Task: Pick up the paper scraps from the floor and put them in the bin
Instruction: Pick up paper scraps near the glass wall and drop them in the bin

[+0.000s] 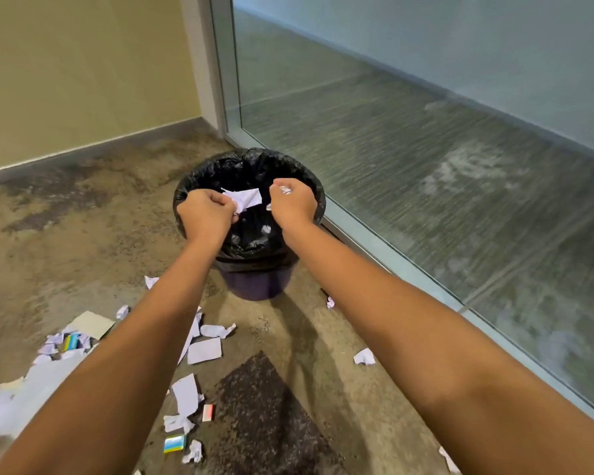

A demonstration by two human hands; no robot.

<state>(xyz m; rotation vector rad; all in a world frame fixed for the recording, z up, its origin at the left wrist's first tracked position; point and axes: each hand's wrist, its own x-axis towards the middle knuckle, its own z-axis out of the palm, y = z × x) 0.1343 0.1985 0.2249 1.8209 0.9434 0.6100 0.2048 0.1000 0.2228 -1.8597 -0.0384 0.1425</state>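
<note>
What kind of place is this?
Likely an office or other commercial building, not a home: a full-height glass wall in a metal frame, a plain baseboard, and a small bin lined with a black bag.

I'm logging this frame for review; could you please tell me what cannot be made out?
All head view.
Inside of the bin: dark liner folds, the left hand gripping a white scrap and the right hand hide how full it is.
Right hand's load: curled fingers cover all but a crumpled bit.
The scrap pile: cut off by the left edge.
The coloured box: print too small to read.
</note>
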